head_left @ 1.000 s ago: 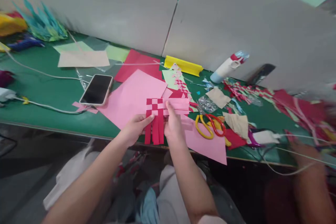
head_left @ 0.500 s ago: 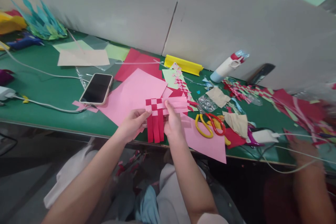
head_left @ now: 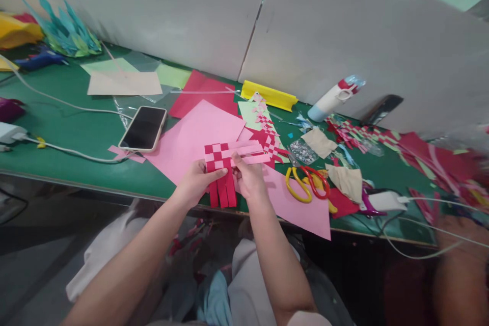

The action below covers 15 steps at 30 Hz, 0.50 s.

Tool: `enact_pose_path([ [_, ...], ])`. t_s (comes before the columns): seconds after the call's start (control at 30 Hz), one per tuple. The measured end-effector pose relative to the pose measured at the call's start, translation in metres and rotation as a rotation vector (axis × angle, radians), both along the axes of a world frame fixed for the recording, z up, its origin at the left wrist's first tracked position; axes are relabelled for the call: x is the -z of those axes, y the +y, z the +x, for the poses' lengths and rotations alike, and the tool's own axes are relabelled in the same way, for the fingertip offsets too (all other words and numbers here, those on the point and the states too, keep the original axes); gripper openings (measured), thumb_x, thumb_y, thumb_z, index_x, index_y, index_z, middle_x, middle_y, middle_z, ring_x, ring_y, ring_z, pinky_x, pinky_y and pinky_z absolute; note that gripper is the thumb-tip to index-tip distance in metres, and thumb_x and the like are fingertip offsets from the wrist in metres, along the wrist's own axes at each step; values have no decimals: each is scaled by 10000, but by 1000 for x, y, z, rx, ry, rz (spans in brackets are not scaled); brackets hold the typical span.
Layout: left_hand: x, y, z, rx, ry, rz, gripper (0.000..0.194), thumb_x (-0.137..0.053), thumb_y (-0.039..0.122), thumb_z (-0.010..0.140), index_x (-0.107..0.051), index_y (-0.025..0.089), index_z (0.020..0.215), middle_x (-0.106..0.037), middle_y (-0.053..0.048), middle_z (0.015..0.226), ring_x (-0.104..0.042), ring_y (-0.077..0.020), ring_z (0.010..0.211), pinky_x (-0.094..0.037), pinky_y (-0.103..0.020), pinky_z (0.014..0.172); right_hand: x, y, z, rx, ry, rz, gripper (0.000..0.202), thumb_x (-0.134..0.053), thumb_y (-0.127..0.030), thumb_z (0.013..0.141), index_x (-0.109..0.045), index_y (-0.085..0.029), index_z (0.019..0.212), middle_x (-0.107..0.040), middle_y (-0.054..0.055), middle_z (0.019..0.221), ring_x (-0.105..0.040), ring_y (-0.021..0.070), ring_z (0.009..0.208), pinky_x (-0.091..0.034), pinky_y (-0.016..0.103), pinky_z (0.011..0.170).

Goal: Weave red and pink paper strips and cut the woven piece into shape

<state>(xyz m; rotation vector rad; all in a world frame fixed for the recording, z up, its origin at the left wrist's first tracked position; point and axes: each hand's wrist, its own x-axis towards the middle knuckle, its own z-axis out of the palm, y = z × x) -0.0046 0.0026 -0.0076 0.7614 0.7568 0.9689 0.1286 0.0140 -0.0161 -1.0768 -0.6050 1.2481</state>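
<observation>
Between my hands is a woven paper piece [head_left: 216, 156], a pink and red checkerboard at its upper left corner. Its loose red strips hang down, and its pink strips point right. My left hand [head_left: 196, 181] grips the lower left of the weave, thumb across the top of the red strips. With my right hand [head_left: 246, 175] I pinch the pink strips just right of the checks, thumb on top. Large pink paper [head_left: 198, 127] lies beneath and behind the piece. Right of my hands rest scissors with one yellow and one red handle [head_left: 300, 183].
A phone [head_left: 143, 128] on a cable lies to the left. Toward the wall are a yellow folded strip [head_left: 269, 96], a white bottle [head_left: 336, 97] and red paper [head_left: 206, 92]. Paper scraps and a white charger [head_left: 385, 201] lie right. Another person's hand [head_left: 460, 234] is blurred at far right.
My left thumb has moved right and down across the red strips. The woven piece has shifted slightly left, and my right hand has slid a little left along the pink strips.
</observation>
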Motion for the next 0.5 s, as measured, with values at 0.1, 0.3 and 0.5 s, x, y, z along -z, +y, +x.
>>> enact_pose_path([
  [0.1, -1, 1, 0, -40, -7, 5, 334, -819, 264, 648, -721, 134, 939, -759, -76, 875, -715, -203, 820, -556, -328, 814, -1, 0, 5, -59, -24, -2, 321, -875, -312, 525, -624, -160, 654, -598, -39, 554, -526, 87, 486, -441, 223, 482],
  [0.3, -2, 1, -3, -53, 62, 2, 365, -837, 307, 623, -727, 126, 921, -760, -86, 885, -715, -199, 792, -563, -294, 737, -2, 0, 8, -9, -34, 24, 309, -876, -281, 525, -666, -147, 707, -651, -23, 605, -583, 101, 530, -500, 230, 532],
  [0.5, -8, 0, -3, -62, 45, -36, 347, -848, 291, 605, -727, 125, 885, -759, -65, 800, -711, -187, 757, -559, -291, 724, -4, -1, 10, -71, -18, 14, 243, -856, -282, 575, -683, -134, 661, -646, -15, 566, -572, 85, 503, -481, 201, 497],
])
